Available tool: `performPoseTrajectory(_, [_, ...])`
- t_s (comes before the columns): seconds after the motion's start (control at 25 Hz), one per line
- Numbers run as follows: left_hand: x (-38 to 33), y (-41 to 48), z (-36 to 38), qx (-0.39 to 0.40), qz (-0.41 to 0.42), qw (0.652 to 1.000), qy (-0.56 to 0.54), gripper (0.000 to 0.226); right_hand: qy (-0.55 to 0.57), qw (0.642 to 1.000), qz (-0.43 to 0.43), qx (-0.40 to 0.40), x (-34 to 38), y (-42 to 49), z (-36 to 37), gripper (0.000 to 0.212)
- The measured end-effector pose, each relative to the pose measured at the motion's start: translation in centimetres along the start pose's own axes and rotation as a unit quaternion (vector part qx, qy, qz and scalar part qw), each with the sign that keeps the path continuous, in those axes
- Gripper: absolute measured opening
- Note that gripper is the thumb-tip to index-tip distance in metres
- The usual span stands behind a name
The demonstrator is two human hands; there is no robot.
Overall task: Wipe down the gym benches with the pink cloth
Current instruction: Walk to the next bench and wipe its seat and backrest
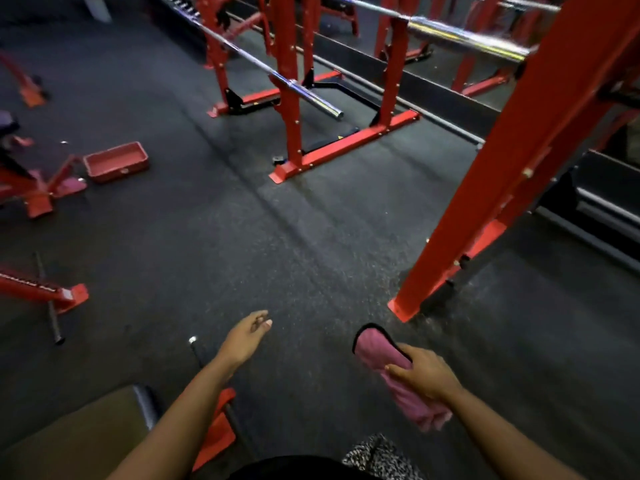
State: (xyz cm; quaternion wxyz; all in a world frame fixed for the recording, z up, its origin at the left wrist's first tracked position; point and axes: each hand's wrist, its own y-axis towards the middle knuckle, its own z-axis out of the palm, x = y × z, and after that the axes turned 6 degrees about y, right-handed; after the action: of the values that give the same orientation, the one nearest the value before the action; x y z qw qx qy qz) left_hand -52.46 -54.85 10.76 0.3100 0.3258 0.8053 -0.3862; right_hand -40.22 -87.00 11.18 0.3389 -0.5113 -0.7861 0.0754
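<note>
I see the bench (100,424) at lower left, my left hand (246,336) out past its end above the floor (242,244). To the right, my right hand (422,375) holds the cloth (379,351) near the foot of a rack upright (498,188). Ahead stands a barbell rack (294,133); a tray (116,161) lies far left.

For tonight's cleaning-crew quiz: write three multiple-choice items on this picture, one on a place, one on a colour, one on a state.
1. The red tray sits: A on the floor, at left; B on a barbell; C on a bench.
2. The edging of the pink cloth is: A white; B black; C red.
3. The cloth is: A spread on a bench; B lying on the floor; C bunched in the right grip.
Answers: A, it rests on the dark floor; B, a black border rims it; C, it is clasped above the floor.
</note>
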Motion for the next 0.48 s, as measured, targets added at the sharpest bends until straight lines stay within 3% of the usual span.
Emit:
performPoseTrajectory(0.16, [-3.2,8.1,-1.7,-0.069,-0.021,0.997,-0.029,0.037,-0.041,0.998,-0.037,0.027,-0.5,10.9,-6.3,0.051])
performPoseTrajectory(0.28, [-3.3,11.6,-2.3,-0.109,-0.088,0.989,-0.056,0.037,-0.064,0.994,-0.081,0.043,2.0,19.8,-10.1,0.049])
performPoseTrajectory(0.48, [-2.5,13.5,-2.9,-0.23,-0.232,0.931,-0.162,0.033,-0.082,0.97,-0.2,0.112,13.3,34.0,-13.3,0.045])
